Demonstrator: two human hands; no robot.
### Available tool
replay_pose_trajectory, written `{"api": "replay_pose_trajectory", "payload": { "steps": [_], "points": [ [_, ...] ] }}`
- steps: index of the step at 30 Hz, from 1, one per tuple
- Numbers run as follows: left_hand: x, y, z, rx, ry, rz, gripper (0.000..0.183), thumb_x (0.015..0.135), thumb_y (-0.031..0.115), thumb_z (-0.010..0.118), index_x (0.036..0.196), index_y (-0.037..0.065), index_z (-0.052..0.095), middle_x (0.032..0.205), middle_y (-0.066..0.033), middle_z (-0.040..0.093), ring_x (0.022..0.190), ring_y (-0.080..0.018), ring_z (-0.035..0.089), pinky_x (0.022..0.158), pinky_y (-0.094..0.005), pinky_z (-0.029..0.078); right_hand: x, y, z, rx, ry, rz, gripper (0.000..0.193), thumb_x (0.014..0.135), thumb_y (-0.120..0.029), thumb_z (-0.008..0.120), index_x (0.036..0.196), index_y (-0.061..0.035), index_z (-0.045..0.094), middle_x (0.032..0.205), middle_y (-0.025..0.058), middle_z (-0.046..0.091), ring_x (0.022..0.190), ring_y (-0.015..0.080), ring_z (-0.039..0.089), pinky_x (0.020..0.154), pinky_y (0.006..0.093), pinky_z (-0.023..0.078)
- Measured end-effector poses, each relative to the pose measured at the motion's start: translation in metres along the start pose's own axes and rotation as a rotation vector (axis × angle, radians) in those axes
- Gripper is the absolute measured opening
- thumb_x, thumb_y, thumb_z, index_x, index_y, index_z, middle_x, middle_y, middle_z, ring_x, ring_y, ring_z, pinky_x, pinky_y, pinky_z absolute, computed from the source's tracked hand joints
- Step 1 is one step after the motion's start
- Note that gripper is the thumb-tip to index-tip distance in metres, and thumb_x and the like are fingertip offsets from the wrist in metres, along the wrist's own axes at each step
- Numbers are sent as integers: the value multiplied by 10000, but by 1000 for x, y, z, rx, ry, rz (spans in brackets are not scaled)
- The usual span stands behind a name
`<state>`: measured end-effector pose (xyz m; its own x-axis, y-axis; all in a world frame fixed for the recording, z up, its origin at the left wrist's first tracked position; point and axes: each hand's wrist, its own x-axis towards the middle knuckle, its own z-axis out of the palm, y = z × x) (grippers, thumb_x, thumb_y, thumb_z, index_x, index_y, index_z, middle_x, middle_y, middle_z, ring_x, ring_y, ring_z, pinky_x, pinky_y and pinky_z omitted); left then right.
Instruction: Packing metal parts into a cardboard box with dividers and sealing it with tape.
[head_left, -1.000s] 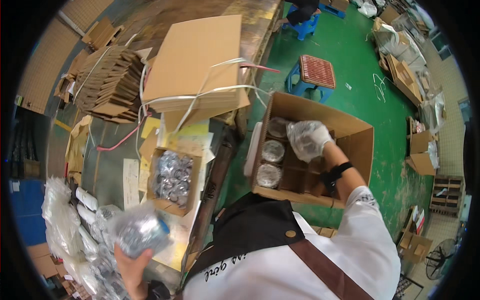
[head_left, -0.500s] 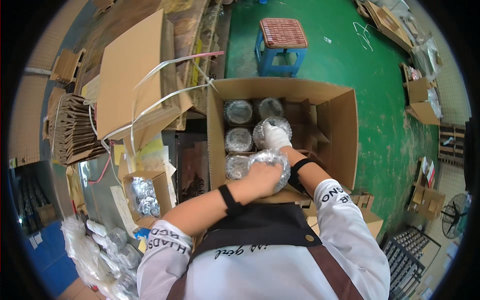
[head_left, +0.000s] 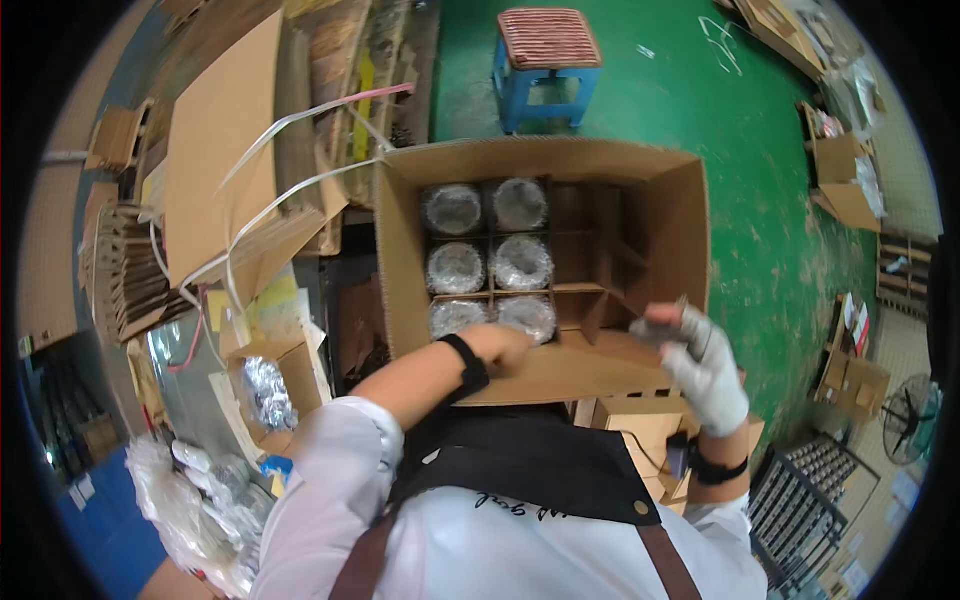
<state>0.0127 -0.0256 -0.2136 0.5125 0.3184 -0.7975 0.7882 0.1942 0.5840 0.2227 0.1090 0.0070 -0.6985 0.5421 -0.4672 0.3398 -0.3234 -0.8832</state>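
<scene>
A divided cardboard box [head_left: 545, 375] stands before me. Several round items in clear bubble wrap sit upright in its left and middle compartments, one of them a wrapped item [head_left: 523, 263] in the middle column. My bare left hand [head_left: 500, 348] lies at the near edge of the nearest middle wrapped item [head_left: 530, 315]. Its fingers are curled against that item, with the fingertips partly hidden. Over the box's near right corner, my right hand [head_left: 705, 365] is raised in a white glove, fingers apart and somewhat blurred, holding nothing I can see.
Cardboard dividers [head_left: 595, 290] fill the box's right part. Strapped flat cardboard [head_left: 225, 150] stands at the left, above a small carton [head_left: 268, 385] of silvery wrapped pieces. Beyond the box is a blue stool [head_left: 545, 85] on green floor. Smaller cartons [head_left: 640, 425] lie near my right side.
Both wrapped items that my hands held now sit in the middle column. My right hand has let go and moved right, out over the box corner. My left hand has shifted slightly left.
</scene>
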Motion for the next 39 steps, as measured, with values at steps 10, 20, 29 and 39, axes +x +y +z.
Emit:
{"api": "replay_pose_trajectory", "payload": {
  "steps": [10, 20, 29, 39],
  "points": [
    [-288, -37, 254, -926, 2114, -615, 257, 892, 195, 636, 1066, 31, 540, 793, -57, 530, 698, -147, 537, 663, -292, 480, -2, 41, 210, -75, -743, 339, 420, 876, -137, 624, 1240, 33, 501, 1094, 101, 638, 989, 144, 579, 906, 270, 434],
    [-294, 50, 809, -983, 1082, -2128, 624, 589, 226, 810, 1138, 150, 522, 1133, -35, 553, 1142, -221, 490, 909, -395, 397, -51, 43, 533, -858, -1589, -87, 333, 828, -103, 601, 1148, -10, 595, 916, 76, 669, 812, 147, 616, 771, 298, 495],
    [-294, 37, 846, -608, 1410, -1624, 396, 680, 439, 718, 842, 89, 624, 847, -59, 639, 835, -236, 612, 828, -383, 428, -158, 183, 896, -1520, -1411, -1422, 337, 786, -189, 593, 1077, -22, 619, 1041, 197, 644, 981, 369, 618, 864, 405, 505],
    [-282, 47, 750, -675, 1583, -1563, 527, 601, 348, 805, 985, 72, 572, 971, -89, 604, 936, -263, 563, 856, -433, 371, -135, 147, 830, -1452, -1307, -812, 565, 678, -413, 756, 1057, -15, 626, 986, 200, 669, 933, 325, 643, 852, 415, 496]
  ]
}}
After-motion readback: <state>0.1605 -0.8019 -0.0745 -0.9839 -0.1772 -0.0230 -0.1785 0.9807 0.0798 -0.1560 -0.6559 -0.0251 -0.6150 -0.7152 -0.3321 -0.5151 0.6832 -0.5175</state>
